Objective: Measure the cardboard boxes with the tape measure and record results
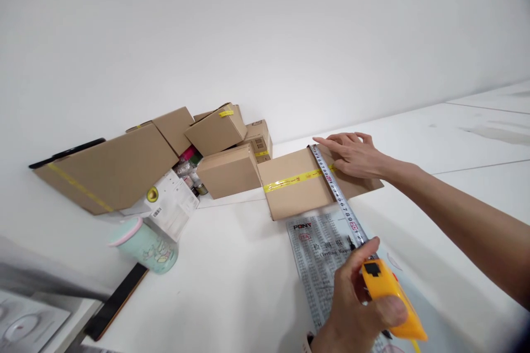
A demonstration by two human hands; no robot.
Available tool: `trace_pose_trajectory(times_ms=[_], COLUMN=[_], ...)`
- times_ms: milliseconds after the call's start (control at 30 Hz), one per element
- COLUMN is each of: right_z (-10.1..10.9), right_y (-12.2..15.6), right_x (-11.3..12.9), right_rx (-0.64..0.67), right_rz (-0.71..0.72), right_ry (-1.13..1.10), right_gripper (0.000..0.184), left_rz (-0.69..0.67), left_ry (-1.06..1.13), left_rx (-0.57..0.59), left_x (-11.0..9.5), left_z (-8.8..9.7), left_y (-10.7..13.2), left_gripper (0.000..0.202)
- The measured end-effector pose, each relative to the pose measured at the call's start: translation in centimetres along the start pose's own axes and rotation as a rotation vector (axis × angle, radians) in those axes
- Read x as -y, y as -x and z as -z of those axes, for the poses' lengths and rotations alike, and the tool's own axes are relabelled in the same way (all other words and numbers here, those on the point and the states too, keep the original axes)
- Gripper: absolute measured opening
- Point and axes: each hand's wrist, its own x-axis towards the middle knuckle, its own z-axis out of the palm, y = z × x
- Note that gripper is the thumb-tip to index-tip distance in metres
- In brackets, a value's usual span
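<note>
My left hand (351,303) is wrapped round an orange tape measure (391,298), its thumb along the case. The steel blade (342,201) runs out from it across the top of a flat cardboard box (293,176) bound with yellow tape. My right hand (351,154) lies on the far right part of this box, fingers stretched out. Its index fingertip is by the blade's far end; whether it presses on the end is hard to tell. Beneath the blade, in front of the box, lies a printed sheet (314,270) headed "Testing Report".
Several cardboard boxes (229,171) stand stacked against the wall at the back left. Closer on the left are a mint cup (153,248) with a pink rim, a white printed package (174,204) and a dark bar-shaped object (116,300). The table (223,265) is white.
</note>
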Motion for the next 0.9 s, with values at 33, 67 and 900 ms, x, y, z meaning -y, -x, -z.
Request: trace_pose_trajectory(times_ms=[33,67,900], right_z=[0.2,0.4,1.7], right_y=[-0.1,-0.2,-0.3], right_x=[0.2,0.3,1.1], right_rx=[0.002,0.005,0.115], right_rz=[0.006,0.014,0.01], right_ry=[0.031,0.059,0.118], right_gripper=[0.072,0.071,0.067], left_rz=[0.002,0.004,0.053], left_ry=[0.003,0.008,-0.152], left_rx=[-0.001,-0.001,-0.071], left_x=[0.1,0.2,-0.1], left_z=[0.0,0.1,-0.2], left_y=[-0.1,-0.2,-0.8], left_gripper=[0.1,0.1,0.083])
